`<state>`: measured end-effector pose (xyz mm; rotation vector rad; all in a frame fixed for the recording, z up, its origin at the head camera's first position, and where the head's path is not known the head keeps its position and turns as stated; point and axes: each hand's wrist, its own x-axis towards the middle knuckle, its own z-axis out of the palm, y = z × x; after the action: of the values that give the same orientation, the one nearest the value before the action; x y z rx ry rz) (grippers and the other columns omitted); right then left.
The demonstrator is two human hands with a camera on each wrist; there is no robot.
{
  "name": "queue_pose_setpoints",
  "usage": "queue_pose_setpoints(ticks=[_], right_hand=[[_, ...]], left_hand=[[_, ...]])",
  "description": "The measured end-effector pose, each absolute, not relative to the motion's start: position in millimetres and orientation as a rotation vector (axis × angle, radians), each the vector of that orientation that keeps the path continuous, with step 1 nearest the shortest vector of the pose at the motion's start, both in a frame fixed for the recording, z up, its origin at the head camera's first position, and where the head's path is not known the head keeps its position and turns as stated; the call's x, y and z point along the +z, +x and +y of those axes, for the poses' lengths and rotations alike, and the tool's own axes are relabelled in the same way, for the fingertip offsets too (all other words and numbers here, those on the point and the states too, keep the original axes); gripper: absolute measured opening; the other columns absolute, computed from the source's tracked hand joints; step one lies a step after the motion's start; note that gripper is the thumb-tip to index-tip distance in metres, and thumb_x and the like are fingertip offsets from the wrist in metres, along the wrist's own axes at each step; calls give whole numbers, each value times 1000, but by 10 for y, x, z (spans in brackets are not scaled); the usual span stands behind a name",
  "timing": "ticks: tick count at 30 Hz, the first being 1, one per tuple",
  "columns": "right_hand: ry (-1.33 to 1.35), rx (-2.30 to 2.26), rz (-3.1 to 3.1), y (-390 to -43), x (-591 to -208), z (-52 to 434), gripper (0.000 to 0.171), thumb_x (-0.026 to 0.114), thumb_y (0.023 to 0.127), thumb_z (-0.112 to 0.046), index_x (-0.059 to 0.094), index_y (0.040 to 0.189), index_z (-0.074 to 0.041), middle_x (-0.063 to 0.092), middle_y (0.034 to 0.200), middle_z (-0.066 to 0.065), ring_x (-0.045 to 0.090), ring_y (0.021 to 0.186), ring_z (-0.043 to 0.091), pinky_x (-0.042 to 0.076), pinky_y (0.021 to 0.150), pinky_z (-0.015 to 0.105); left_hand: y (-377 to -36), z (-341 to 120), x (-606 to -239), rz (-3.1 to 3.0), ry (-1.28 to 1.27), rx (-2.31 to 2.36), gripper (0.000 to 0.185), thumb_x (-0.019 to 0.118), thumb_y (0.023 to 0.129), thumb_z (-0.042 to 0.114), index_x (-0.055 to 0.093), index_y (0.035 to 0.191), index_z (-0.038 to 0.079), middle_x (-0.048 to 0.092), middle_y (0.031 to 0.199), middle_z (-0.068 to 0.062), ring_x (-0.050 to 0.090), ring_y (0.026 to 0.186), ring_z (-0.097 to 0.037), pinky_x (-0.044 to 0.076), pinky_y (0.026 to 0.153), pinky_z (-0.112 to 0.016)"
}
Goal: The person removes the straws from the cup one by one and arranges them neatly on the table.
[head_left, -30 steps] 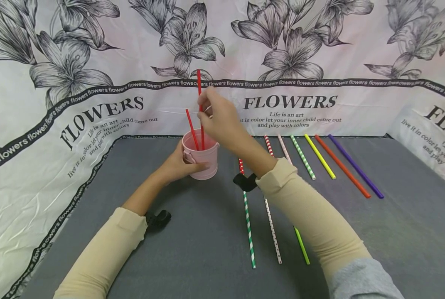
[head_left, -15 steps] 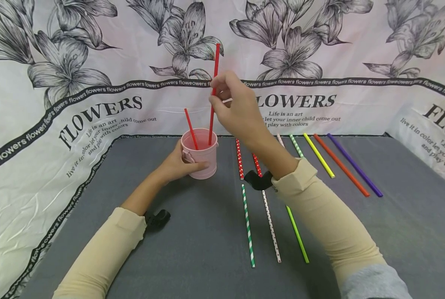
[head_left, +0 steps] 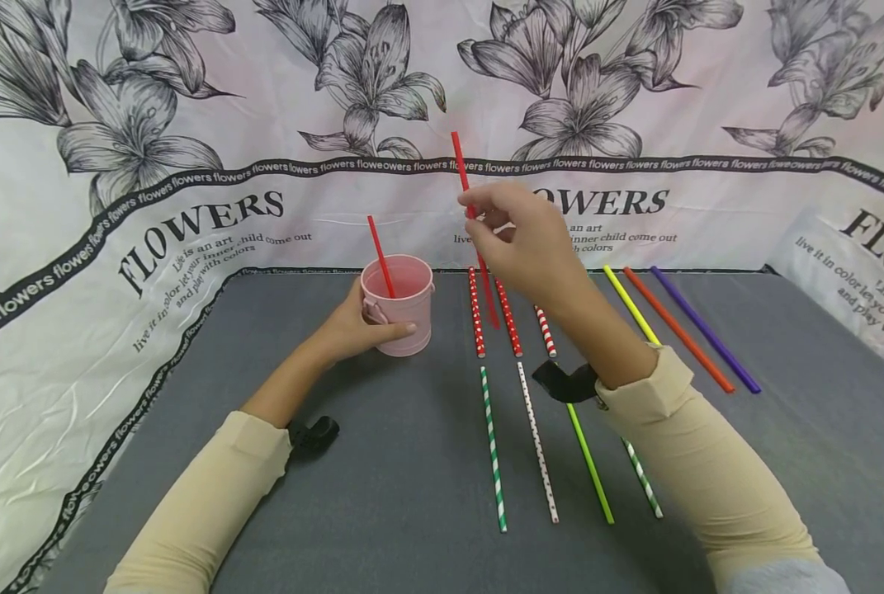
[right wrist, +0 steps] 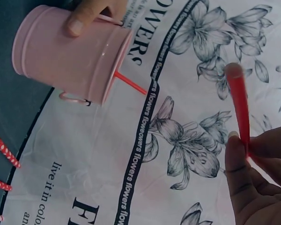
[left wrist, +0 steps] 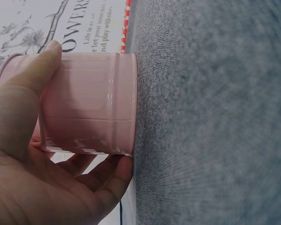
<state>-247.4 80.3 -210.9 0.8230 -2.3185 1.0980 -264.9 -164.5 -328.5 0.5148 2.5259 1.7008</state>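
Note:
My left hand grips a small pink metal bucket standing on the grey table; the left wrist view shows fingers and thumb curled round the bucket. One red straw leans inside it. My right hand is raised to the right of the bucket and pinches a second red straw between thumb and fingertips, its lower end hanging above the table. In the right wrist view that straw sticks up from my fingers, with the bucket off to the side.
Several straws lie in rows on the grey table: red dotted ones, a green striped one, a white dotted one, a lime one, then yellow, orange and purple. A flower-print cloth forms the backdrop.
My right hand has lifted the red straw out of the bucket and carried it to the right, over the rows of straws. The left hand and bucket have stayed put.

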Motion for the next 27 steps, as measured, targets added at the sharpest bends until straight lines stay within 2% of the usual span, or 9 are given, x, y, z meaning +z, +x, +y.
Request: queue_pose_setpoints(ticks=[5,12,17,27], right_hand=[[800,1023,-2442,-2340,-2140,970,27,65,94,-2,69,121,-2,69,108,9,66,88,21,56,81,37],[748,968,-2584,-2181,-2227,1242,34,64,94,-3,64,127,-6,69,106,10,67,87,20,51,68,39],[719,922,-2630,-2122,-2355,1425,37,66,92,0,62,129,-4,68,102,11,68,89,24,53,72,41],[683,785,-2751,-2032,-2627,1797,35,68,91,-3,63,126,0,69,94,7,64,83,22,50,64,38]], left_hand=[[-2730,-1671,-3377,2522,521,1714,91,79,83,11,20,153,4,41,145,-19,42,131,-35,39,106,-56],[-2888,-1723,-3574,2545,510,1713,96,84,82,20,21,154,12,43,145,-13,44,131,-31,39,106,-55],[-2891,-1729,-3589,2564,515,1699,96,85,81,24,22,153,13,44,143,-10,46,129,-28,41,105,-53],[-2868,-1724,-3571,2571,492,1692,95,85,81,23,23,152,13,46,141,-9,46,128,-28,40,105,-52]])
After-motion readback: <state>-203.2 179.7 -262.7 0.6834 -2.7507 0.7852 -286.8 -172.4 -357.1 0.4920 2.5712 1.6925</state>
